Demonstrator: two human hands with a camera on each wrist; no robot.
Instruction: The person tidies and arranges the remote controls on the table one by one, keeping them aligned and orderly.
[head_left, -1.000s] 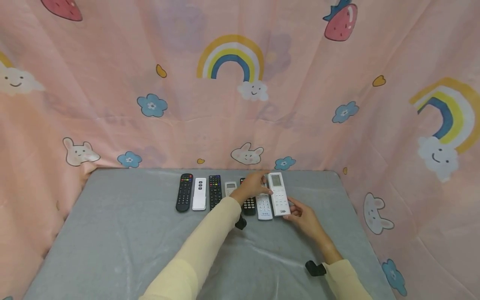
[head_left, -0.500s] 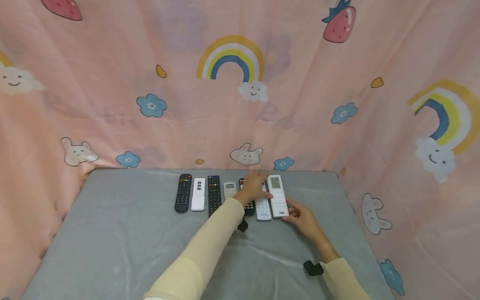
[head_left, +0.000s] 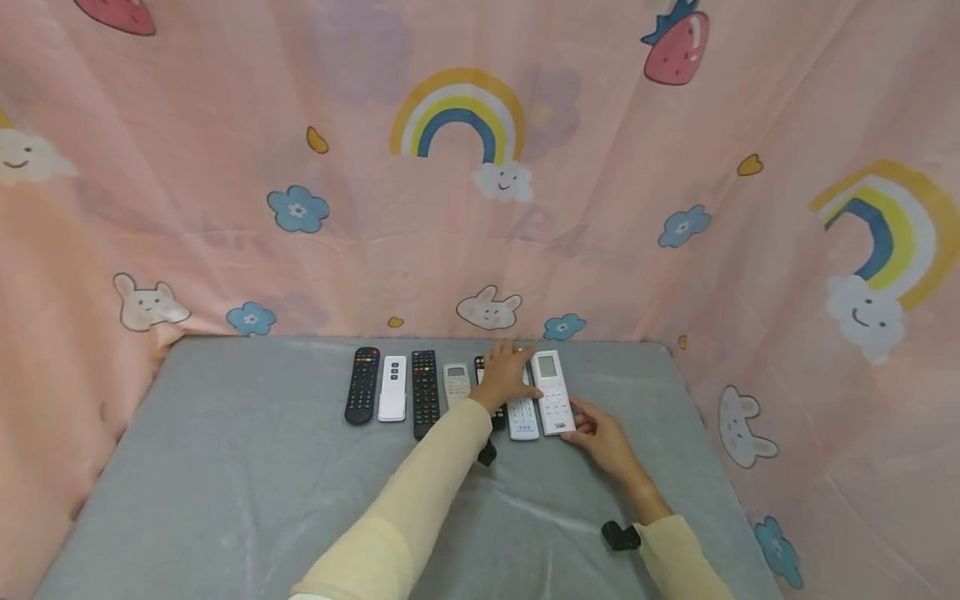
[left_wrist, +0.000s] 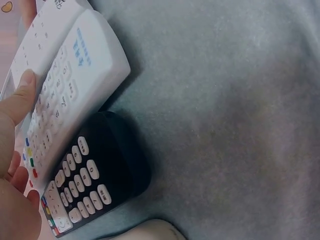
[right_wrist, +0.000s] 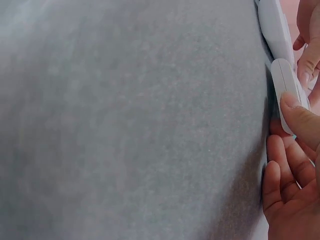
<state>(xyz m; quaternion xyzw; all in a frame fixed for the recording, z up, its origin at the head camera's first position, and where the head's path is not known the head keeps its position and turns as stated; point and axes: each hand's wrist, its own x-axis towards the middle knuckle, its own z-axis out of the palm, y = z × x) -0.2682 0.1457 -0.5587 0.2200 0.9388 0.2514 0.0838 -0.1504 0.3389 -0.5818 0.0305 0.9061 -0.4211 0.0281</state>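
A white remote control with a screen (head_left: 553, 392) lies at the right end of a row of remotes. My right hand (head_left: 606, 442) pinches its lower right corner; in the right wrist view the thumb (right_wrist: 300, 117) presses the end, with the other fingers curled beside it near the cloth. Reaching over the row, my left hand (head_left: 504, 377) has spread fingers, and its thumb (left_wrist: 22, 95) touches the same remote's left edge. Just left lies another white remote (left_wrist: 82, 62) with blue lettering. A black remote (left_wrist: 85, 175) beside it is partly covered by the left hand.
Further left in the row are a small pale remote (head_left: 456, 382), a long black remote (head_left: 425, 392), a white remote with few buttons (head_left: 392, 387) and a rounded black remote (head_left: 362, 385). They lie on a grey cloth-covered table (head_left: 225, 483), with a pink printed curtain (head_left: 360, 267) behind.
The white remote with the screen has come down slightly and lies level beside its neighbour. My left hand has shifted slightly left off its top; the right hand stays at its corner.
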